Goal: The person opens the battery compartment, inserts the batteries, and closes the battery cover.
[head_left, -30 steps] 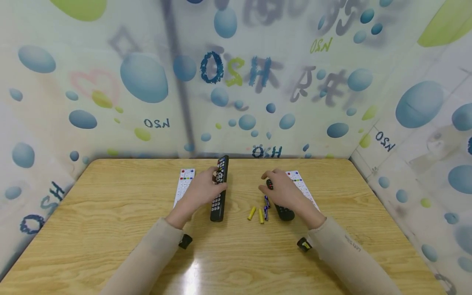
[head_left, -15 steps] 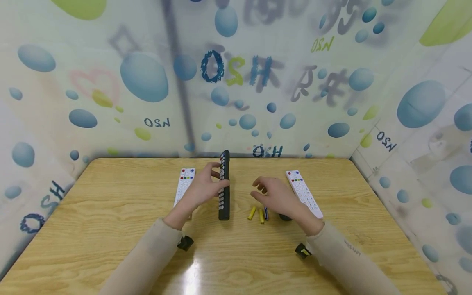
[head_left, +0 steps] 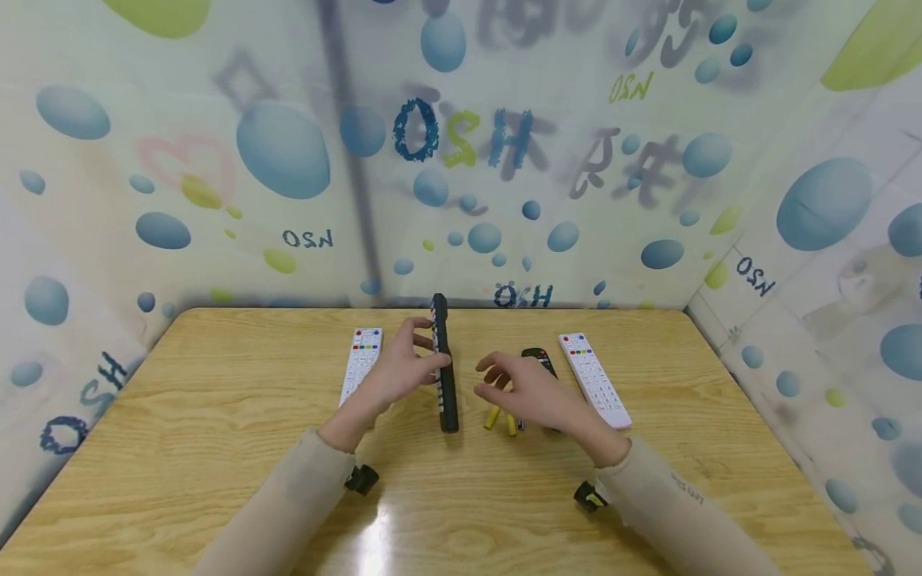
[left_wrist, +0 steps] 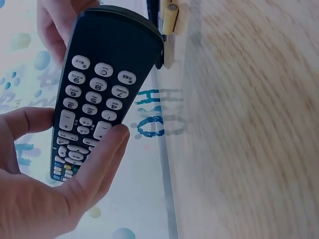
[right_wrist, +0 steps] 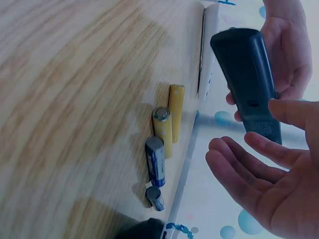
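My left hand [head_left: 392,372] holds a black remote control [head_left: 444,388] above the table, thumb on one long edge and fingers on the other. It is turned on its side; the left wrist view shows its button face [left_wrist: 94,104], the right wrist view its back with the battery cover [right_wrist: 244,64]. To the right, my right hand [head_left: 529,388] hovers with loosely bent fingers, holding nothing, a small gap from the remote in the head view. Below it lie two yellow batteries [right_wrist: 176,112] and two blue batteries [right_wrist: 155,162], partly hidden in the head view.
A second black remote [head_left: 539,357] lies partly under my right hand. White remotes lie on either side, one at the left [head_left: 362,360] and one at the right [head_left: 594,380]. The wooden table [head_left: 238,400] ends at a patterned wall.
My left hand has turned the black remote onto its side, its buttons now facing left. My right hand has moved left, off the other black remote and toward the held one.
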Tool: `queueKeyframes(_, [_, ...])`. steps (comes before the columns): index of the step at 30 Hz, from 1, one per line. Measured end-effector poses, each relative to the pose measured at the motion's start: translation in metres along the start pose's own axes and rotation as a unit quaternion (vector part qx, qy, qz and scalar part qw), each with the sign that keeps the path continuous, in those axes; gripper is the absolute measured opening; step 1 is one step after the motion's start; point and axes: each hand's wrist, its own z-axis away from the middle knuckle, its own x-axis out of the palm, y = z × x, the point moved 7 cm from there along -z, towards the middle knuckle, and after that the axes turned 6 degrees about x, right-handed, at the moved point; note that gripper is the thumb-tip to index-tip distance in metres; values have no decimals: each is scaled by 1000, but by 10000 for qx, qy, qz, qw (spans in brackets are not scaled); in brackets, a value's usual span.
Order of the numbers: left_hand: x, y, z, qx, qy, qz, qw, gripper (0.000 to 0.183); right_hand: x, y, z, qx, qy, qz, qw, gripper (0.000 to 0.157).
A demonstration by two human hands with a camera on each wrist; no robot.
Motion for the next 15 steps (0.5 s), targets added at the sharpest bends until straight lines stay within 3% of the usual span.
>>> queueKeyframes(8, [5,3,1,51,17,645,9979,70,8,-2,0,249,-315,-360,9985,58])
queueKeyframes(15, [7,6,2,166,25,1207,9925,69,13,-6,0,196,-452,-762,9959,69])
